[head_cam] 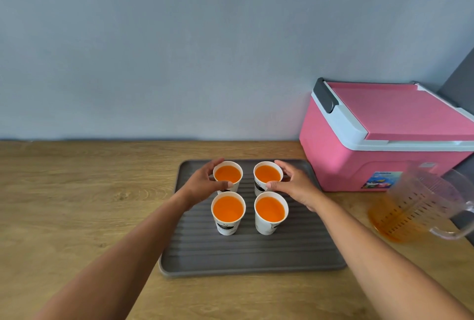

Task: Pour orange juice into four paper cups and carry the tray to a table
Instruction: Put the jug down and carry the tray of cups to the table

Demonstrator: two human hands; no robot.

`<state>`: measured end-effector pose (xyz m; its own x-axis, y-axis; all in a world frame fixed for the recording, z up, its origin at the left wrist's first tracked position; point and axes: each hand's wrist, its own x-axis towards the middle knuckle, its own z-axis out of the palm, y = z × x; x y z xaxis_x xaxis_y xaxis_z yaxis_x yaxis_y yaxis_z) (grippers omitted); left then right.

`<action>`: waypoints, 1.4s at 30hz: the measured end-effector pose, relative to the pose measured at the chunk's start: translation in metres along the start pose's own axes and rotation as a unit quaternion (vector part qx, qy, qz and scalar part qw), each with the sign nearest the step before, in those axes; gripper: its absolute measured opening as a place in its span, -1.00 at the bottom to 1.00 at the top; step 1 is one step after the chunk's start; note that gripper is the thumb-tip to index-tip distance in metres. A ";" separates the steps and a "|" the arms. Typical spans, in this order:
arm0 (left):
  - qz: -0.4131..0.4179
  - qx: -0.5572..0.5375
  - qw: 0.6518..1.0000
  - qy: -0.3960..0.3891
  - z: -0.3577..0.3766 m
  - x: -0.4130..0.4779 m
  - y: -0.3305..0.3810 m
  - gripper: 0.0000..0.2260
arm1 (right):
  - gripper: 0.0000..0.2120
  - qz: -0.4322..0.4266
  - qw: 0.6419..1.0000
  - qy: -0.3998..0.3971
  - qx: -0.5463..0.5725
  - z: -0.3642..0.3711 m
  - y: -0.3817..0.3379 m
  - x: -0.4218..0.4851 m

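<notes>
Both hands grip the far cups.

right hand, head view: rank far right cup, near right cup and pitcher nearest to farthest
1. Far right cup, gripped by the right hand.
2. Near right cup, beside the hand, nearer the person.
3. Pitcher, off the tray to the right.

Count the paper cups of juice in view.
4, all on the tray: far-left cup in the left hand, far-right cup in the right hand, near-left cup, near-right cup.
</notes>
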<state>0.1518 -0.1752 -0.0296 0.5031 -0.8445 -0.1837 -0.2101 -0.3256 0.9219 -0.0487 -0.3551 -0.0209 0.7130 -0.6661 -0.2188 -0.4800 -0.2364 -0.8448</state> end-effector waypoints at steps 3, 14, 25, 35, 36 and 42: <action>-0.001 0.002 1.000 -0.005 0.001 0.001 -0.001 -0.30 | -0.17 0.003 1.000 -0.006 0.000 -0.001 0.000 0.001; 0.004 -0.044 0.987 0.155 -0.020 -0.012 -0.015 -0.55 | -0.50 0.027 0.983 0.161 0.079 -0.009 0.015 -0.005; -0.096 0.197 0.945 0.243 -0.034 -0.061 -0.094 -0.46 | -0.57 0.148 0.911 0.295 -0.247 0.009 0.094 -0.055; -0.111 0.314 0.914 0.231 -0.022 -0.060 -0.085 -0.52 | -0.50 0.167 0.918 0.264 -0.246 0.000 0.094 -0.053; -0.114 0.317 0.913 0.230 -0.021 -0.060 -0.085 -0.54 | -0.52 0.163 0.918 0.268 -0.242 0.000 0.096 -0.053; -0.114 0.314 0.915 0.226 -0.020 -0.063 -0.086 -0.57 | -0.56 0.159 0.921 0.288 -0.210 -0.001 0.102 -0.057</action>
<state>0.1550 -0.0857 -0.0905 0.8592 -0.5086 -0.0557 -0.4257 -0.7710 0.4737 -0.1384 -0.3421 -0.0946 0.1709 -0.9850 -0.0251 -0.8595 -0.1365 -0.4926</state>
